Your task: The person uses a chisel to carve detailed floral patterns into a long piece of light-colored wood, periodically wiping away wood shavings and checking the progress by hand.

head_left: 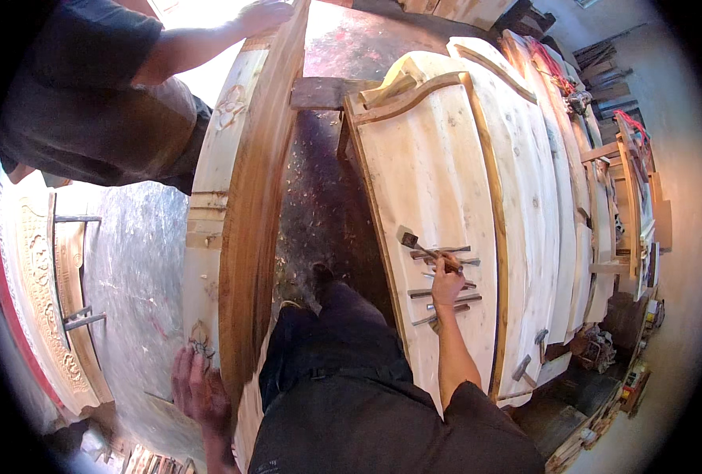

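My right hand is closed around the wooden handle of a hammer, over a pale wooden panel. Several carving chisels lie side by side on that panel, under and around the hand. My left hand rests with fingers stretched out at the near end of a long wooden beam, beside a small carved motif. A carved flower and cut grooves show farther along the beam's pale face.
Another person's arm reaches to the beam's far end. More pale panels stand along the right, with a second hammer near their lower end. Carved boards lie at the far left. A wooden crosspiece bridges beam and panel.
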Demonstrator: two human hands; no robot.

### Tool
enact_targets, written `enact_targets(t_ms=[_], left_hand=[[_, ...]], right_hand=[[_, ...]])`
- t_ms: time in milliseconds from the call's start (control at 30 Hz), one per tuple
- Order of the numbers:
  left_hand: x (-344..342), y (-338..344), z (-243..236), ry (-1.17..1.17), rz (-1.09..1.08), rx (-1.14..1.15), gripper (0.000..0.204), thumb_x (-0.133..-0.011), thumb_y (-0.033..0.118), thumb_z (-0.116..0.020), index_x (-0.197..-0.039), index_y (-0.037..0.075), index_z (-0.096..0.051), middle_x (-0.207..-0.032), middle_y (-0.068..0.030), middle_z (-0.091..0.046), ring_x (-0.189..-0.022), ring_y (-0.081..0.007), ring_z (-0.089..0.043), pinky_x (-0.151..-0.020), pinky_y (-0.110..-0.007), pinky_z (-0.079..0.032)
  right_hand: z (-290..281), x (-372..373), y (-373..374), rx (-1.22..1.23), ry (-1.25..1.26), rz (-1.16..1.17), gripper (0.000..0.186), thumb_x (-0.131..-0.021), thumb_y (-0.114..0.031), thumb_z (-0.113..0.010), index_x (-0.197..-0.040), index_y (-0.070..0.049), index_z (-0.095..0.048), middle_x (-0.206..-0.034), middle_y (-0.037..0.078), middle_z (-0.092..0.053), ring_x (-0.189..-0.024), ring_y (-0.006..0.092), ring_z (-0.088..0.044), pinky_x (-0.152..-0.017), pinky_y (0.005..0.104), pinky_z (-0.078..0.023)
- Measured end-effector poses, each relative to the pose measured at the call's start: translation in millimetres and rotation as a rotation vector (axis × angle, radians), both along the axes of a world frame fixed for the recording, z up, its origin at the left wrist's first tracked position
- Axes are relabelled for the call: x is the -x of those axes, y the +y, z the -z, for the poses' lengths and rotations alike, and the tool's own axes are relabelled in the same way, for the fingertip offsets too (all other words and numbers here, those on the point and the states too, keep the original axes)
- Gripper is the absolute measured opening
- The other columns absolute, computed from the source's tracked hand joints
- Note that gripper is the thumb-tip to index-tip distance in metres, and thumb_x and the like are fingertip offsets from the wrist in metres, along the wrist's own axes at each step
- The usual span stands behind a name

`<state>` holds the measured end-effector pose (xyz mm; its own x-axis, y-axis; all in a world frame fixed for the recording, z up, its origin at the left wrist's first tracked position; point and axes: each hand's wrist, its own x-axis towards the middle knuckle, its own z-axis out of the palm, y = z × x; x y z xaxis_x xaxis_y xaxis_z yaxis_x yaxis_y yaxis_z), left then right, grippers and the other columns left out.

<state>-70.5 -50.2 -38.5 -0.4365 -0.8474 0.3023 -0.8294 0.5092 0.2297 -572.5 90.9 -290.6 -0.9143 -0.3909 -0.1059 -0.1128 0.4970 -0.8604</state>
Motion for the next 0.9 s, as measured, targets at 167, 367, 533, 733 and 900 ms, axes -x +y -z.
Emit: enact_targets(t_ms=[167, 367, 533, 733, 900], left_hand=[[7, 4, -8, 0.011, 0.067, 0.021, 0.013, -0.100, 0.007, -0.072, -0.111, 0.000, -0.073, -0.113, -0.0167, -0.076, -0.105, -0.0388, -0.073, -0.094, -0.052, -0.059], [13, 6, -14, 0.013, 0.057, -0.030, 0.011, -0.098, 0.006, -0.074, -0.107, 0.001, -0.073, -0.109, -0.0154, -0.077, -0.102, -0.0376, -0.073, -0.091, -0.049, -0.059], [14, 8, -14, -0.025, 0.037, -0.028, 0.018, -0.091, 0.004, -0.079, -0.108, 0.004, -0.073, -0.109, -0.0129, -0.077, -0.103, -0.0352, -0.074, -0.090, -0.049, -0.059], [19, -3, -19, -0.001, 0.099, -0.059, 0.032, -0.082, 0.009, -0.089, -0.110, 0.009, -0.074, -0.109, -0.0076, -0.076, -0.104, -0.0284, -0.074, -0.087, -0.039, -0.060], [11, -4, -27, 0.077, 0.132, -0.030, 0.030, -0.083, 0.013, -0.090, -0.107, 0.008, -0.074, -0.105, -0.0065, -0.076, -0.099, -0.0248, -0.074, -0.084, -0.037, -0.061]], right_hand=[[32, 11, 2, 0.044, -0.087, 0.047, 0.025, -0.101, -0.016, -0.070, -0.117, 0.004, -0.073, -0.095, 0.014, -0.079, -0.086, 0.0195, -0.077, -0.079, 0.0332, -0.059], [47, 17, -2, -0.149, -0.002, -0.015, 0.026, -0.100, -0.019, -0.070, -0.114, 0.003, -0.075, -0.097, 0.018, -0.079, -0.093, 0.0275, -0.077, -0.086, 0.0395, -0.058], [96, 22, -4, -0.097, 0.141, -0.027, 0.025, -0.103, -0.017, -0.067, -0.117, 0.003, -0.072, -0.092, 0.010, -0.079, -0.083, 0.0166, -0.077, -0.077, 0.0306, -0.059], [112, 60, 24, -0.054, -0.166, -0.032, 0.036, -0.109, -0.030, -0.062, -0.124, 0.001, -0.073, -0.103, 0.010, -0.080, -0.090, 0.0210, -0.077, -0.077, 0.0390, -0.062], [61, 39, -11, -0.234, 0.175, -0.138, 0.031, -0.105, -0.022, -0.068, -0.116, 0.006, -0.074, -0.109, 0.016, -0.078, -0.098, 0.0276, -0.076, -0.090, 0.0401, -0.060]])
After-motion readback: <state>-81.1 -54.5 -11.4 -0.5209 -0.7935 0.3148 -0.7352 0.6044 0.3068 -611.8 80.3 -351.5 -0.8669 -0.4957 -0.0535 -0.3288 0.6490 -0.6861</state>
